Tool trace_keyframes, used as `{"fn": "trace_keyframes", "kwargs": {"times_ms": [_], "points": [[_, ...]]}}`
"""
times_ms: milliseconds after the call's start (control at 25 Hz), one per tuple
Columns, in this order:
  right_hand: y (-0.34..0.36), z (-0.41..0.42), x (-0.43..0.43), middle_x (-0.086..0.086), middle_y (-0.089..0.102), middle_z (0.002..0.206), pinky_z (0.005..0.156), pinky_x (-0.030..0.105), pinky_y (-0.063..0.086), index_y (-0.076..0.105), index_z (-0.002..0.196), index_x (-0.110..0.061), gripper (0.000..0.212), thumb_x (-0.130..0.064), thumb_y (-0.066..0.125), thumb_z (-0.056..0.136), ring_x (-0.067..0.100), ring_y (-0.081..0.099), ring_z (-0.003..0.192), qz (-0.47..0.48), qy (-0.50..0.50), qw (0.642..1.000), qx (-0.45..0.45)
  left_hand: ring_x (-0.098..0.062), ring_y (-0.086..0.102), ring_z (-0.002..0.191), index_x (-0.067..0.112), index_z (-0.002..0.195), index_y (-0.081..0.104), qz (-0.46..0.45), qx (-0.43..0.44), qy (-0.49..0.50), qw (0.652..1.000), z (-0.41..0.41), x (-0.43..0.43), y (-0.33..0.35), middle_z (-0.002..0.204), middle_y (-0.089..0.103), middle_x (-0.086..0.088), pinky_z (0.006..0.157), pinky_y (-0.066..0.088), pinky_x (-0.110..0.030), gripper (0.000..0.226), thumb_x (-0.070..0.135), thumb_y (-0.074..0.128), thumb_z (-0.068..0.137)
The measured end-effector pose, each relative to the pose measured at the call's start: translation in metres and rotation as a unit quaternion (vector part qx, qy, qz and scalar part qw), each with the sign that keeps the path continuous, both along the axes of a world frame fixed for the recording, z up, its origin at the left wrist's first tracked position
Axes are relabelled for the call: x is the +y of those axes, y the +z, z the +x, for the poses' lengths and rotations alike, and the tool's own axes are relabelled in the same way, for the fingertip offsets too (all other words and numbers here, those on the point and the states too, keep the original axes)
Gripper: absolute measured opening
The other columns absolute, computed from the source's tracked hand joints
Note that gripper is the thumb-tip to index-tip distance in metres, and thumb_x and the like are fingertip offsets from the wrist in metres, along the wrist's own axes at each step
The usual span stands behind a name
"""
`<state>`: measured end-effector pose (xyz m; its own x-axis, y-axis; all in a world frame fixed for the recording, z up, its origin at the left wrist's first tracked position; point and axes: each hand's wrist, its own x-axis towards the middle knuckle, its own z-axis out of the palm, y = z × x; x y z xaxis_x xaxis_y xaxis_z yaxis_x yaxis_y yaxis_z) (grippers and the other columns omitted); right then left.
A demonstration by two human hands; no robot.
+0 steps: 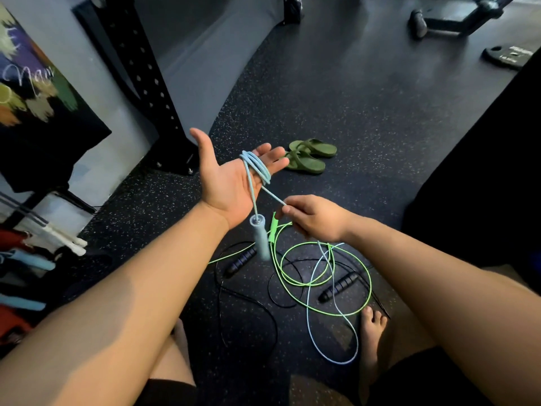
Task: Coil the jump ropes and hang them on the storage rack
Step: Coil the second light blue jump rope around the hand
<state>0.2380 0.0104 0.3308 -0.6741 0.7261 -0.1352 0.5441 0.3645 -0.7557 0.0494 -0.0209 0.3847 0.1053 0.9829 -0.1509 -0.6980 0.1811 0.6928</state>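
Left hand (225, 183) palm up, fingers straight, wound several times with blue jump rope (257, 168); blue handle (260, 238) dangling below the wrist. Right hand (316, 218) pinching the taut strand. On speckled floor (366, 112) below: green jump rope (322, 276) and black jump rope (339, 285), tangled with blue slack. Beyond, green sandals (310, 156).

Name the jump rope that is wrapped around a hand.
The light blue rope: its cord loops around the fingers of the left hand and the right hand pinches it. The green rope and black rope lie on the floor.
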Motion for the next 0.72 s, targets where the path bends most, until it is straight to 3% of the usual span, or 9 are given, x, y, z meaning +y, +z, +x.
{"fn": "trace_keyframes", "kwargs": {"times_ms": [80, 240, 320, 440, 560, 640, 720], "points": [[0.008, -0.001, -0.002, -0.015, 0.059, 0.061, 0.054, 0.013, 0.039, 0.068, 0.105, -0.014, 0.026, -0.029, 0.046, 0.106, -0.004, 0.055, 0.054, 0.055, 0.025, 0.998, -0.025, -0.039, 0.061, 0.127, -0.011, 0.137, 0.044, -0.011, 0.063, 0.025, 0.998, -0.002, 0.005, -0.005, 0.124, 0.068, -0.026, 0.116, 0.041, -0.047, 0.123, 0.091, 0.006, 0.081], [0.011, -0.002, -0.003, -0.003, 0.064, 0.074, 0.064, 0.033, 0.048, 0.068, 0.101, -0.015, 0.023, -0.031, 0.052, 0.103, 0.011, 0.056, 0.062, 0.177, 0.035, 0.983, -0.019, -0.029, 0.066, 0.122, -0.006, 0.147, 0.038, -0.06, 0.223, 0.008, 0.973, -0.004, 0.014, -0.02, 0.125, 0.071, -0.02, 0.123, 0.027, -0.047, 0.121, 0.087, -0.003, 0.083], [0.011, 0.001, 0.004, -0.002, 0.067, 0.074, 0.064, 0.038, 0.05, 0.07, 0.097, -0.018, 0.022, -0.036, 0.058, 0.1, 0.016, 0.058, 0.063, 0.22, 0.001, 0.975, 0.003, -0.024, 0.067, 0.119, -0.005, 0.145, 0.044, -0.077, 0.306, -0.061, 0.947, -0.003, 0.018, -0.024, 0.122, 0.073, -0.018, 0.124, 0.024, -0.045, 0.123, 0.088, -0.007, 0.081], [0.016, 0.01, 0.012, -0.013, 0.066, 0.073, 0.063, 0.038, 0.052, 0.073, 0.093, -0.026, 0.02, -0.045, 0.071, 0.088, 0.008, 0.059, 0.066, 0.242, -0.039, 0.969, 0.03, -0.023, 0.069, 0.113, -0.005, 0.13, 0.061, -0.078, 0.419, -0.213, 0.879, 0.003, 0.015, -0.027, 0.12, 0.072, -0.02, 0.122, 0.026, -0.041, 0.13, 0.087, -0.014, 0.079], [0.019, 0.015, 0.01, -0.021, 0.059, 0.072, 0.065, 0.038, 0.052, 0.073, 0.09, -0.027, 0.02, -0.046, 0.075, 0.083, 0.001, 0.054, 0.071, 0.267, -0.034, 0.963, 0.024, -0.039, 0.068, 0.114, 0.0, 0.107, 0.074, -0.065, 0.439, -0.338, 0.83, 0.006, 0.009, -0.027, 0.109, 0.074, -0.027, 0.112, 0.033, -0.038, 0.132, 0.09, -0.017, 0.074], [0.019, 0.017, 0.009, -0.015, 0.065, 0.081, 0.067, 0.038, 0.052, 0.073, 0.092, -0.027, 0.022, -0.048, 0.071, 0.085, 0.001, 0.057, 0.076, 0.279, -0.017, 0.96, 0.036, -0.044, 0.07, 0.102, 0.001, 0.091, 0.075, -0.067, 0.428, -0.356, 0.828, 0.007, 0.007, -0.025, 0.09, 0.075, -0.025, 0.104, 0.041, -0.039, 0.128, 0.089, -0.015, 0.075], [0.019, 0.018, 0.009, -0.011, 0.067, 0.087, 0.07, 0.038, 0.053, 0.072, 0.095, -0.027, 0.021, -0.047, 0.067, 0.089, 0.006, 0.061, 0.081, 0.273, -0.008, 0.961, 0.044, -0.042, 0.07, 0.089, -0.005, 0.089, 0.069, -0.073, 0.407, -0.371, 0.832, 0.008, 0.007, -0.023, 0.075, 0.073, -0.02, 0.094, 0.048, -0.037, 0.127, 0.092, -0.011, 0.074]]}}
